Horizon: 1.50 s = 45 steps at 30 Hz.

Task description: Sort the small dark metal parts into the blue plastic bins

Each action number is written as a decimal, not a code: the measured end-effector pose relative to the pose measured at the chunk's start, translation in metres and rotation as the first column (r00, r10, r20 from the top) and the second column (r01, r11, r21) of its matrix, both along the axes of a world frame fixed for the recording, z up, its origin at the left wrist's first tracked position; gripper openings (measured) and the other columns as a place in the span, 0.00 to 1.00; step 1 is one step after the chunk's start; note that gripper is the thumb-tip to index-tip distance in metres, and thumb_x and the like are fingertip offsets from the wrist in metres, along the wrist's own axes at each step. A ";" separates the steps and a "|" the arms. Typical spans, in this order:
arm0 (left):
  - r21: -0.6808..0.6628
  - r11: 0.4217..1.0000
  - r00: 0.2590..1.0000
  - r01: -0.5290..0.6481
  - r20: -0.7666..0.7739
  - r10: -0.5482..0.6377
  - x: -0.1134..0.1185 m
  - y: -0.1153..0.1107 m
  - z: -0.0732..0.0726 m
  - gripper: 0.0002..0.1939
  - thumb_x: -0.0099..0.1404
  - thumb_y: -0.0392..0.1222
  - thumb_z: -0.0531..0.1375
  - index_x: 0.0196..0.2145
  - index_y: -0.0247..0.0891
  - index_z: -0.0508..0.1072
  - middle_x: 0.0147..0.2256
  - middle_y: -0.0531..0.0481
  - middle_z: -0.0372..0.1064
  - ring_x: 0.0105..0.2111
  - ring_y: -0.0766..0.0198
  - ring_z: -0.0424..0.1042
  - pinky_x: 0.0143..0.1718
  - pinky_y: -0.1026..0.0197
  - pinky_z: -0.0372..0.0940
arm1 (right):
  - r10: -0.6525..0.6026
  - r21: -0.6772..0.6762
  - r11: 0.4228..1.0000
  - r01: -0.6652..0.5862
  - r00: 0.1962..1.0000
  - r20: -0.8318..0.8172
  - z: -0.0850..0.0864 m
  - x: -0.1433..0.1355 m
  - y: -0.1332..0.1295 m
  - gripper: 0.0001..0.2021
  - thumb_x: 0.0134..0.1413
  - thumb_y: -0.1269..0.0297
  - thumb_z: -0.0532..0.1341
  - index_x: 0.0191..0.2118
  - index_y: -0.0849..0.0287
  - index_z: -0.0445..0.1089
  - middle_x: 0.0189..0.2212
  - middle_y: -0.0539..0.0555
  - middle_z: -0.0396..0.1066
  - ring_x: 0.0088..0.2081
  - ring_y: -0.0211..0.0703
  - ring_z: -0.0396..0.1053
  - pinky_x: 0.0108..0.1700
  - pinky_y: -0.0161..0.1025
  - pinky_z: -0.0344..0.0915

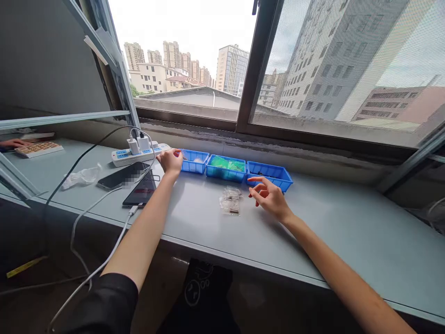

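Note:
My left hand (170,161) is at the left edge of a blue bin (194,165), its fingers drawn together; whatever they hold is too small to make out. Pale small items lie in that bin. Beside it, a middle blue bin (225,175) contains bright green packets (227,163). The right blue bin (287,180) has small dark pieces inside. In front of it my right hand (269,197) hovers over the table, fingers bent and apart, with nothing visible in them. Small clear plastic bags (230,201) with little brownish parts lie on the table left of my right hand.
Two dark phones (116,175) (141,189) lie at left, a white cable (118,239) plugged into one. Behind them is a white power strip (121,160) with chargers. Crumpled plastic (82,176) lies further left. Another person's hand (15,143) rests by a tray (40,149). Metal frames flank the table.

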<state>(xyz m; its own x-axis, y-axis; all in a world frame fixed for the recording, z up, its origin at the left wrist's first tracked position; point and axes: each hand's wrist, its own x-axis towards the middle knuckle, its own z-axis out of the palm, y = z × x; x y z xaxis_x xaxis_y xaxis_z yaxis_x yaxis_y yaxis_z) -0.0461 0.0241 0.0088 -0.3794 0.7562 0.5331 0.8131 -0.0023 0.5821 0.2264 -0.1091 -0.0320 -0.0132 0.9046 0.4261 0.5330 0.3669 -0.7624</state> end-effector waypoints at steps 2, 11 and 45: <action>0.010 1.000 1.000 0.016 -0.001 -0.016 -0.001 0.001 -0.001 0.11 0.57 0.37 0.54 0.35 0.38 0.75 0.32 0.45 0.73 0.42 0.51 0.67 0.47 0.51 0.52 | 0.006 0.005 1.000 -0.006 1.000 0.014 -0.001 0.001 0.001 0.13 0.49 0.57 0.57 0.41 0.55 0.67 0.22 0.47 0.70 0.17 0.37 0.67 0.24 0.37 0.65; -0.002 0.999 0.999 0.039 -0.028 -0.039 -0.001 0.002 -0.003 0.12 0.56 0.36 0.54 0.35 0.38 0.75 0.33 0.43 0.73 0.43 0.50 0.66 0.49 0.50 0.51 | 0.013 -0.009 1.000 -0.013 0.999 0.050 -0.002 0.002 0.002 0.09 0.48 0.59 0.56 0.35 0.54 0.70 0.22 0.48 0.71 0.17 0.36 0.66 0.23 0.36 0.64; -0.529 0.466 0.365 0.710 -0.290 -0.885 0.079 -0.062 -0.004 0.21 0.52 0.57 0.63 0.33 0.35 0.74 0.31 0.50 0.68 0.31 0.63 0.67 0.35 0.62 0.57 | 0.140 0.108 0.975 -0.197 0.908 0.395 -0.008 -0.002 0.006 0.13 0.47 0.69 0.60 0.42 0.55 0.71 0.41 0.54 0.73 0.44 0.47 0.69 0.48 0.47 0.63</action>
